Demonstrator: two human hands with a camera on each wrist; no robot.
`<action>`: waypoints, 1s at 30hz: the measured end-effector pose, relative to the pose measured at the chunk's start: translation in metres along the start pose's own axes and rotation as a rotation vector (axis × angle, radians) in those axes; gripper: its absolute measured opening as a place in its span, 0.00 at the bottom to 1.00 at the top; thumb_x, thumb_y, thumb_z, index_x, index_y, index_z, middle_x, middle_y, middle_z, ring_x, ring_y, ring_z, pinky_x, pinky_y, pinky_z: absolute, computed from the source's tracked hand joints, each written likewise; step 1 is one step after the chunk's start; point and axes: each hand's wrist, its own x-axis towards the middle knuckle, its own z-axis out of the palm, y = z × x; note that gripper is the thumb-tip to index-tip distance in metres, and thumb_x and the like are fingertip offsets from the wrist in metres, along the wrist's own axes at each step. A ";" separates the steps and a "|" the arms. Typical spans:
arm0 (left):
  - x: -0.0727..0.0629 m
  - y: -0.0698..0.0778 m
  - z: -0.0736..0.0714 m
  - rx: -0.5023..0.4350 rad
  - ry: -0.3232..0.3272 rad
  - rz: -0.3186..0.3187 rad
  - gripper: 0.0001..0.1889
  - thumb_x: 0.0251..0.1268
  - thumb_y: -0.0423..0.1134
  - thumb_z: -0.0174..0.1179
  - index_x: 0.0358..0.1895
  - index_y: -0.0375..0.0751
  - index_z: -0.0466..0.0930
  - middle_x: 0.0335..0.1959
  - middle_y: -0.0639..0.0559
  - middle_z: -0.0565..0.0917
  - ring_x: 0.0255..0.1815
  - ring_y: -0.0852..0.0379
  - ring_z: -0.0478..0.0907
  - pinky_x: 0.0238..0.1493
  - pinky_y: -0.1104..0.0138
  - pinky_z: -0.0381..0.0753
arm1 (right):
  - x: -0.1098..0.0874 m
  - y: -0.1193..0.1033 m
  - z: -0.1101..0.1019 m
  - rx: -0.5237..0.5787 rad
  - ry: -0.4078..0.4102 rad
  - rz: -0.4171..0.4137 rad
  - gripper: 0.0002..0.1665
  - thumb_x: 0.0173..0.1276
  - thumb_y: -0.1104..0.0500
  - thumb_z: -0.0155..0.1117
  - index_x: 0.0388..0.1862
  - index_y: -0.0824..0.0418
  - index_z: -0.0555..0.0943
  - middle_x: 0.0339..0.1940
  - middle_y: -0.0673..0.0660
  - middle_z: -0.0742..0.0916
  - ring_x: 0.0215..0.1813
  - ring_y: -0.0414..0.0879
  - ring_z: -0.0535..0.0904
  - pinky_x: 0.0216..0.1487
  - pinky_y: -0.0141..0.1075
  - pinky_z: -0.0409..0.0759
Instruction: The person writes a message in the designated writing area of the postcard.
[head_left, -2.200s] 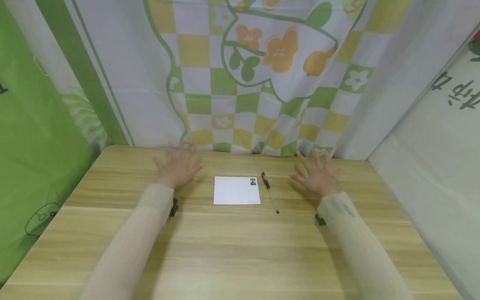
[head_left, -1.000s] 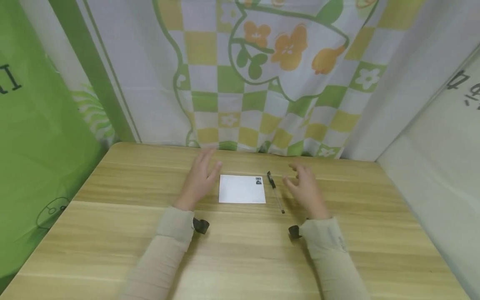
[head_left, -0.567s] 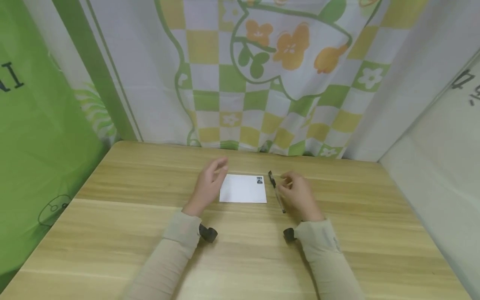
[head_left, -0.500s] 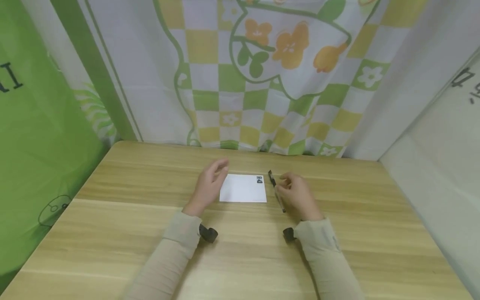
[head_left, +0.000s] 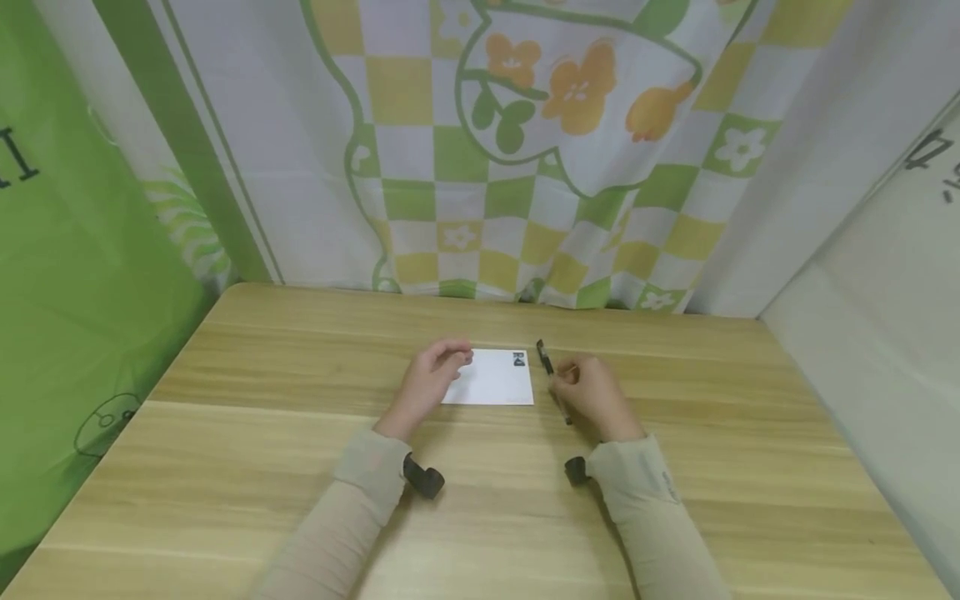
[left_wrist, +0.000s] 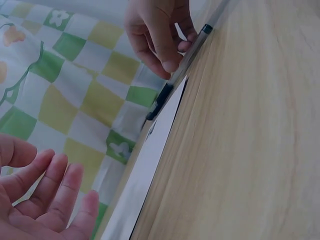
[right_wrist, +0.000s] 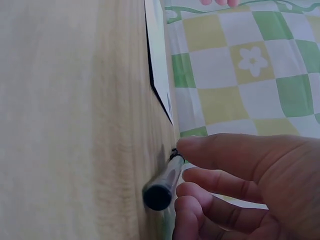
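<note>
The right hand (head_left: 592, 387), its fingers loosely bent and not closed, is right beside a slim clear-barrelled pen (head_left: 544, 358); contact cannot be told. The left hand (head_left: 431, 379), relaxed and holding nothing, is at the left end of a smooth, flat, rectangular white card (head_left: 495, 382). Both things lie toward the wood-grained desk's (head_left: 487, 517) far edge.

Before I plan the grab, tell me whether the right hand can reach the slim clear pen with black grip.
Likely yes: the right hand is right at the pen, and the flat white rectangular card lies beside the pen, not over it.
</note>
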 end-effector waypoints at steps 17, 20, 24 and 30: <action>-0.003 -0.004 0.014 -0.168 -0.156 -0.170 0.18 0.79 0.36 0.50 0.63 0.29 0.76 0.63 0.36 0.79 0.64 0.43 0.78 0.64 0.53 0.78 | 0.000 -0.004 0.005 -0.038 -0.006 0.067 0.10 0.66 0.63 0.69 0.42 0.69 0.83 0.29 0.58 0.83 0.31 0.48 0.77 0.32 0.37 0.78; -0.004 -0.005 0.017 -0.185 -0.153 -0.183 0.18 0.78 0.35 0.50 0.63 0.27 0.75 0.63 0.34 0.79 0.64 0.43 0.78 0.64 0.53 0.78 | 0.000 -0.006 0.005 -0.044 -0.017 0.079 0.09 0.66 0.63 0.68 0.41 0.69 0.83 0.29 0.58 0.82 0.30 0.47 0.76 0.30 0.36 0.77; -0.004 -0.006 0.019 -0.209 -0.162 -0.197 0.18 0.78 0.34 0.51 0.63 0.26 0.74 0.63 0.33 0.79 0.65 0.42 0.77 0.64 0.54 0.78 | 0.000 -0.005 0.005 -0.042 -0.021 0.071 0.08 0.66 0.64 0.67 0.41 0.69 0.83 0.28 0.57 0.82 0.30 0.47 0.76 0.30 0.35 0.77; -0.004 -0.007 0.020 -0.220 -0.193 -0.215 0.19 0.78 0.34 0.49 0.63 0.26 0.75 0.63 0.34 0.79 0.65 0.41 0.77 0.64 0.55 0.78 | 0.000 -0.001 0.005 -0.023 -0.021 0.036 0.08 0.67 0.63 0.66 0.40 0.69 0.83 0.28 0.57 0.82 0.30 0.47 0.76 0.30 0.36 0.77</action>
